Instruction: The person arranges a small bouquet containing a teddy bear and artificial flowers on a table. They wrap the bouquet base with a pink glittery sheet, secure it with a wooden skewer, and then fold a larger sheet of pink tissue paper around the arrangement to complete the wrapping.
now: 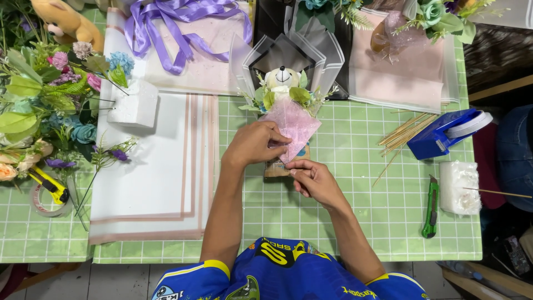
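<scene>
Nearest the camera, blue jersey sleeves with yellow cuffs, both forearms reaching out over the green gridded counter (344,216).

Right hand (315,179) low, fingers (294,166) pinched tight on the bottom corner of the pink mesh sheet (297,129). Left hand (254,143) curled over the sheet's left edge, fingers closed on it, pressing it against the small bouquet (282,111) at mid-counter. Below the sheet, a bit of brown stem wrap showing between the hands.

Likely trouble: thin, springy mesh, held only at a corner and an edge. Any slackening of the pinch probably enough to let the fold spring open or slide off crooked. Too hard a pull downward could drag the sheet off the greenery or tear the mesh.

Just beyond the hands, a small white teddy bear (282,78) in the bouquet's top, ringed by grey and clear wrapping. Could be tipped or pushed askew by pressure from the left hand.

To the right, a bundle of thin wooden sticks (402,133), a blue tape dispenser (444,133) and a green utility knife (431,206), well apart from the right hand; a one-handed reach for tape would leave the fold loosely held.

To the left, stacked white wrapping sheets (161,166); farther, loose artificial flowers (50,105). At the far edge, a purple ribbon (177,28).
</scene>
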